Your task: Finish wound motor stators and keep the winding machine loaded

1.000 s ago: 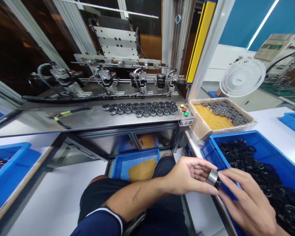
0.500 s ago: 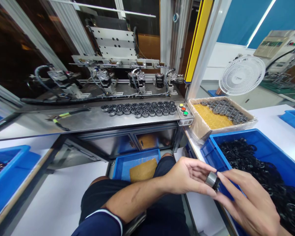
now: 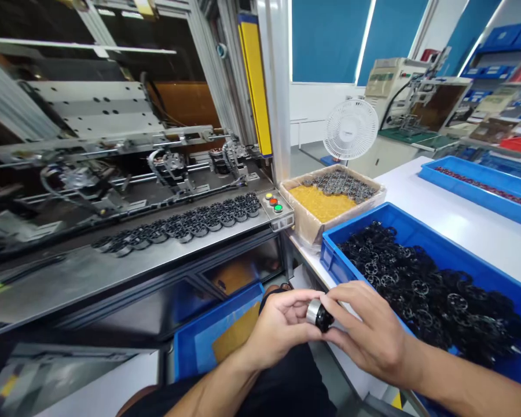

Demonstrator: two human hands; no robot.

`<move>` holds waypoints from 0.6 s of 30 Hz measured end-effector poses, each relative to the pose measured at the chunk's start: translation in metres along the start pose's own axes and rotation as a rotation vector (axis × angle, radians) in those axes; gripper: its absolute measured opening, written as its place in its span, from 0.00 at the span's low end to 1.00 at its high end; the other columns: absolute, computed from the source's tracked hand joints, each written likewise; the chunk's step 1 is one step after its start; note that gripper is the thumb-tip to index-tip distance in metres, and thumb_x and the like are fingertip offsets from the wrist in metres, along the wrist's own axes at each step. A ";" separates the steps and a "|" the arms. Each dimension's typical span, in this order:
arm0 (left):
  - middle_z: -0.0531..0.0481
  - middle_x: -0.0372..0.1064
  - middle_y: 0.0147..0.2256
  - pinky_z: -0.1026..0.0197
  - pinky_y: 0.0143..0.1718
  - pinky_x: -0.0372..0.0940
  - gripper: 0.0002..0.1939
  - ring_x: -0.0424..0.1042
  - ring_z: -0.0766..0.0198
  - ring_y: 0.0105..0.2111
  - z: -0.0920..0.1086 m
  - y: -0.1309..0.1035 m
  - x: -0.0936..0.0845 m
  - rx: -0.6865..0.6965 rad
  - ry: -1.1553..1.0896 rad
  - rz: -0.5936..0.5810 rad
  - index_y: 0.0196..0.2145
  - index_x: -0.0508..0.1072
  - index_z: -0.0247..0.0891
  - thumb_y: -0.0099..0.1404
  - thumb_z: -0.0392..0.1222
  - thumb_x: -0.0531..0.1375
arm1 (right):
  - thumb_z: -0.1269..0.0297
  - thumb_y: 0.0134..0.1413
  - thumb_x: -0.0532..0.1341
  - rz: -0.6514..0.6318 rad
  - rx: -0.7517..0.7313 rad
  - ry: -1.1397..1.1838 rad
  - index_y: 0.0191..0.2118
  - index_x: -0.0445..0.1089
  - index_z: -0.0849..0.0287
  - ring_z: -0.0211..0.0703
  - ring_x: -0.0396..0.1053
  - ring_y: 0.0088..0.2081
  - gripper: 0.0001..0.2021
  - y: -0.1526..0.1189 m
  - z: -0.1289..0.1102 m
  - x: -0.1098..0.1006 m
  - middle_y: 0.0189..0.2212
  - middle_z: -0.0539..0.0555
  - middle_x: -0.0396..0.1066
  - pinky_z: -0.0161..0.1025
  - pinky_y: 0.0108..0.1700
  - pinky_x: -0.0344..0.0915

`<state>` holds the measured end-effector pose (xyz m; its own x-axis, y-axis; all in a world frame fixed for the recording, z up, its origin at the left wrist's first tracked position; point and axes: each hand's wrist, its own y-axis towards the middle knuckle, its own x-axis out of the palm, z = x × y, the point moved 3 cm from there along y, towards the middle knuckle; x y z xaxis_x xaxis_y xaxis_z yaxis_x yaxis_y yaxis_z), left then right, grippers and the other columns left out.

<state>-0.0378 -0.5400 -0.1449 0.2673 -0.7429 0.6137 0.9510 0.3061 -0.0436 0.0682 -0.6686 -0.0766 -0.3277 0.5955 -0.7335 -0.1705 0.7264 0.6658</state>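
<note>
A small cylinder, silver metal with a black part at its right end (image 3: 319, 314), is held between both hands. My left hand (image 3: 282, 324) grips the silver side with thumb and fingers. My right hand (image 3: 369, 327) pinches the black end from the right. Beyond my right hand, a blue bin (image 3: 336, 255) holds a heap of black plastic parts (image 3: 421, 286). Rows of silver-and-black rings (image 3: 200, 223) stand on the metal ledge (image 3: 82, 284) of the machine.
A lined carton (image 3: 308, 223) with yellow sheet and grey parts stands behind the blue bin. A button box (image 3: 278, 211), a white fan (image 3: 351, 130) and a yellow post (image 3: 255, 87) are further back. Another blue tray (image 3: 481, 188) lies right; a blue bin (image 3: 184, 353) sits below the ledge.
The view has swung to the right, showing more of the bin and shelves. Both hands still hold the cylinder, now turned so that its black end shows more.
</note>
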 end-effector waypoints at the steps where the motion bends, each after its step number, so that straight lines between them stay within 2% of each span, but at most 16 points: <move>1: 0.47 0.81 0.34 0.67 0.36 0.71 0.25 0.78 0.65 0.33 -0.002 0.000 0.000 -0.006 0.004 -0.002 0.42 0.81 0.35 0.43 0.37 0.78 | 0.66 0.66 0.60 0.007 0.002 -0.006 0.53 0.67 0.72 0.50 0.69 0.42 0.15 0.000 0.000 0.000 0.41 0.64 0.71 0.50 0.43 0.72; 5: 0.46 0.80 0.32 0.66 0.36 0.71 0.28 0.78 0.65 0.32 -0.006 0.002 0.001 -0.017 0.002 -0.006 0.42 0.82 0.35 0.41 0.41 0.79 | 0.65 0.67 0.58 0.026 0.005 0.023 0.53 0.67 0.70 0.49 0.70 0.42 0.14 -0.002 0.001 -0.002 0.40 0.63 0.72 0.49 0.43 0.73; 8: 0.45 0.80 0.34 0.63 0.37 0.71 0.29 0.78 0.62 0.33 -0.007 0.002 0.003 -0.013 -0.013 0.021 0.42 0.82 0.34 0.40 0.41 0.79 | 0.66 0.65 0.62 0.035 0.035 0.042 0.53 0.67 0.69 0.48 0.71 0.43 0.15 -0.005 0.002 -0.003 0.41 0.63 0.72 0.48 0.44 0.73; 14: 0.46 0.79 0.36 0.58 0.45 0.71 0.31 0.78 0.62 0.35 -0.010 0.002 0.004 -0.030 -0.065 0.015 0.47 0.81 0.34 0.44 0.42 0.78 | 0.75 0.59 0.65 0.032 0.043 -0.026 0.54 0.69 0.67 0.49 0.72 0.46 0.17 -0.013 0.003 0.001 0.43 0.62 0.73 0.47 0.48 0.73; 18: 0.46 0.79 0.36 0.58 0.46 0.72 0.32 0.78 0.63 0.35 -0.013 0.003 -0.002 -0.017 -0.098 0.003 0.47 0.81 0.35 0.42 0.40 0.79 | 0.74 0.61 0.63 0.006 0.078 -0.041 0.56 0.68 0.67 0.48 0.72 0.49 0.18 -0.010 0.001 0.004 0.47 0.63 0.71 0.44 0.51 0.72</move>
<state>-0.0331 -0.5448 -0.1565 0.2548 -0.6799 0.6876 0.9529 0.2976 -0.0587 0.0693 -0.6733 -0.0865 -0.2895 0.6124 -0.7356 -0.0953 0.7463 0.6588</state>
